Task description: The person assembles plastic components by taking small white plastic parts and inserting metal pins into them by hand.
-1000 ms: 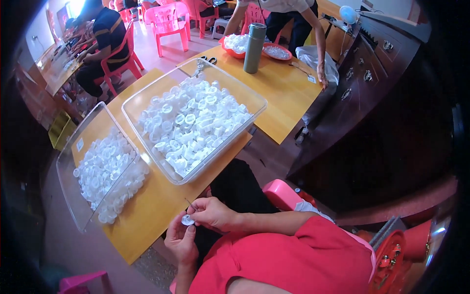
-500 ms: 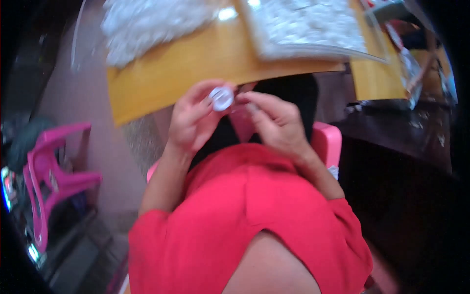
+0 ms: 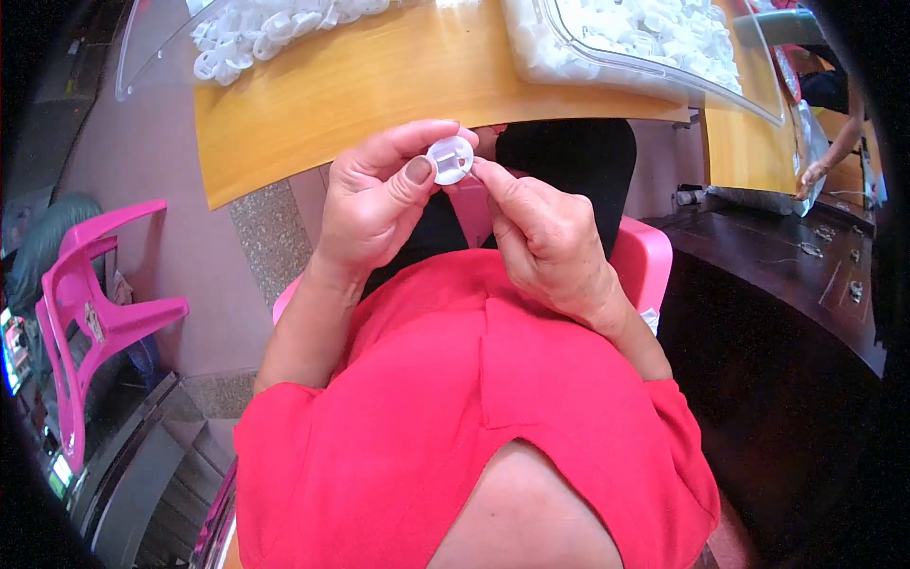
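Observation:
Just beyond my lap, in front of the table's near edge, I hold a small round white plastic part point(image 3: 449, 160). It has a recessed middle with a slot-like opening. My left hand point(image 3: 374, 194) pinches it at its left edge between thumb and fingers. My right hand point(image 3: 547, 228) is closed, with its index fingertip against the part's right edge. Whatever may be between those right fingertips is hidden or too small to name.
On the wooden table point(image 3: 379, 100) lie a heap of white plastic parts point(image 3: 275, 28) and a clear tub point(image 3: 654, 81) of similar parts. A pink plastic chair point(image 3: 90, 294) stands at left. Another person's hand point(image 3: 812, 177) shows at far right, above a dark surface point(image 3: 758, 242).
Both hands have moved up slightly in the view, with the round part a little farther right. The right fingertips have come in from beside the part to its edge.

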Demonstrator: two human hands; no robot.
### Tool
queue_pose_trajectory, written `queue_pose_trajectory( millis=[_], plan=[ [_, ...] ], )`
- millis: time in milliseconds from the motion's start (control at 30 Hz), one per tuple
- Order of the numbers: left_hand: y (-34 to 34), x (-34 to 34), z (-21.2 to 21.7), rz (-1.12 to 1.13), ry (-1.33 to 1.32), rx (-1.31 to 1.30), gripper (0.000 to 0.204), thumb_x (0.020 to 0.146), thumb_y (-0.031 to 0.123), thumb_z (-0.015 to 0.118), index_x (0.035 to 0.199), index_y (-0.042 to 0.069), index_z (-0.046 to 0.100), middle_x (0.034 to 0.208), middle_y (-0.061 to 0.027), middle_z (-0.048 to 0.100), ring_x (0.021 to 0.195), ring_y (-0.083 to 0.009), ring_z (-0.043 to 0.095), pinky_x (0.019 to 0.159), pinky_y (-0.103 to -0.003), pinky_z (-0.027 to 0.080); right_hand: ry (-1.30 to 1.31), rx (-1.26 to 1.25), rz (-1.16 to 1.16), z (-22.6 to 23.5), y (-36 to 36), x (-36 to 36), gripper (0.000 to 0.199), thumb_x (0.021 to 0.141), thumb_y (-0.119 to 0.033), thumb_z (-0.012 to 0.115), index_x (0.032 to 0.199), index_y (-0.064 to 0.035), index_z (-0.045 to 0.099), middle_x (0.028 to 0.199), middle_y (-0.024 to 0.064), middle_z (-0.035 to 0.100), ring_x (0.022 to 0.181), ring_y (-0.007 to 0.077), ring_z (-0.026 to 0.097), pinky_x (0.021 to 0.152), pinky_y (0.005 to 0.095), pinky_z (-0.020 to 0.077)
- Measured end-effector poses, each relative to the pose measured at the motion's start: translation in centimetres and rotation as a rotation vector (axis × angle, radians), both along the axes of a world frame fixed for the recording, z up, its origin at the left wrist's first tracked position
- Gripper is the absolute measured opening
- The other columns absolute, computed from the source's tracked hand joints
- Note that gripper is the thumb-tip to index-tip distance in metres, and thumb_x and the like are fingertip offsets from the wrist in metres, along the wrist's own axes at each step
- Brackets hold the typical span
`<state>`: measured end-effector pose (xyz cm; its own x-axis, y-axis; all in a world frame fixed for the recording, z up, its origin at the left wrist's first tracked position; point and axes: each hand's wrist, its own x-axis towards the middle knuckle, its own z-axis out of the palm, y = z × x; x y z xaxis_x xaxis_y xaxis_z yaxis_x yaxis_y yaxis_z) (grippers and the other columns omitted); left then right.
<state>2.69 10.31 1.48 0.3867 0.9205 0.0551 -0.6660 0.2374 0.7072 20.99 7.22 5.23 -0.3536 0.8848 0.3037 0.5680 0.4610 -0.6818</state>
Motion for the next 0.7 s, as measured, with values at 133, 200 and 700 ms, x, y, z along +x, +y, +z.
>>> queue_pose_trajectory(
  millis=[133, 200, 700],
  plan=[
    [-0.1, -0.2, 0.3, -0.006, 0.033, -0.09, 0.031, 0.093, 0.009, 0.055, 0.121, -0.004, 0.055, 0.11, -0.0167, 0.063, 0.096, -0.0197, 0.062, 0.077, -0.028, 0.051, -0.007, -0.003, -0.001, 0.2, 0.5, 0.2, 0.036, 0.076, 0.003, 0.058, 0.112, 0.0011, 0.057, 0.07, 0.0152, 0.057, 0.06, 0.0308, 0.061, 0.054, 0.04, 0.0494],
    [0.1, -0.3, -0.3, -0.011, 0.042, -0.071, 0.031, 0.094, 0.011, 0.054, 0.121, -0.003, 0.054, 0.112, -0.0184, 0.061, 0.094, -0.0208, 0.061, 0.077, -0.029, 0.051, 0.064, 0.018, -0.011, -0.2, 0.9, 0.0, 0.033, 0.077, 0.002, 0.058, 0.109, 0.0012, 0.058, 0.071, 0.0161, 0.058, 0.061, 0.0316, 0.061, 0.055, 0.0394, 0.0498],
    [-0.1, -0.2, 0.1, 0.045, 0.127, -0.021, 0.036, 0.084, 0.0, 0.065, 0.118, -0.004, 0.057, 0.104, -0.011, 0.065, 0.094, -0.0162, 0.062, 0.081, -0.028, 0.052, 0.369, -0.285, -0.133, -0.6, 0.9, -0.8, 0.019, 0.084, -0.001, 0.058, 0.102, 0.003, 0.062, 0.07, 0.0157, 0.061, 0.06, 0.0213, 0.062, 0.055, 0.0316, 0.0481]
  ],
)
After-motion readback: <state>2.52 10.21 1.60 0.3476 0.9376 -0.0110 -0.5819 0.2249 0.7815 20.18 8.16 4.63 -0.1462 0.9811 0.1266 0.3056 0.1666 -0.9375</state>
